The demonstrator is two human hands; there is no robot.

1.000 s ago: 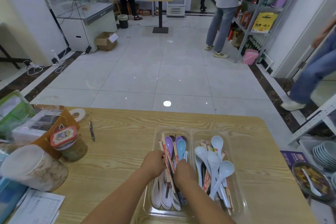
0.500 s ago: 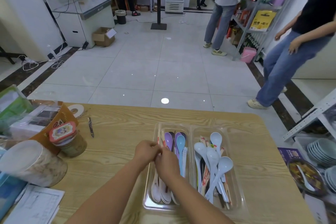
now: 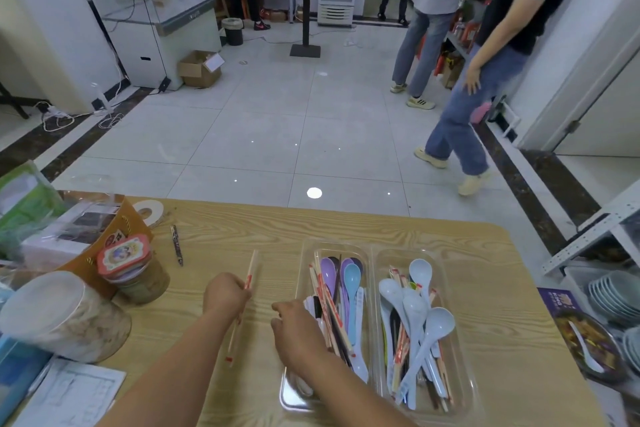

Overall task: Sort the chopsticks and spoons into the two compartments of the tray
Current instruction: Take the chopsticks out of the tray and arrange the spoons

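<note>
Bright, even indoor light comes from overhead; one round lamp reflection [image 3: 314, 192] glares white on the glossy floor tiles [image 3: 242, 146] at centre frame. Shadows on the wooden table [image 3: 381, 229] are faint and soft. Wide-angle distortion bows the edges; the plastic jar [image 3: 62, 315] at lower left is blurred.

The desk [image 3: 346, 229] under the right hand [image 3: 298, 333] is showing matt wood grain; just right of it, a clear glossy plastic tray [image 3: 372, 248] is holding smooth plastic spoons [image 3: 420, 274].

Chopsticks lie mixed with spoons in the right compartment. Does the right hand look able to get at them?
Probably only partly: the right hand is close with nothing between, but pale blue spoons lie across those chopsticks.
</note>
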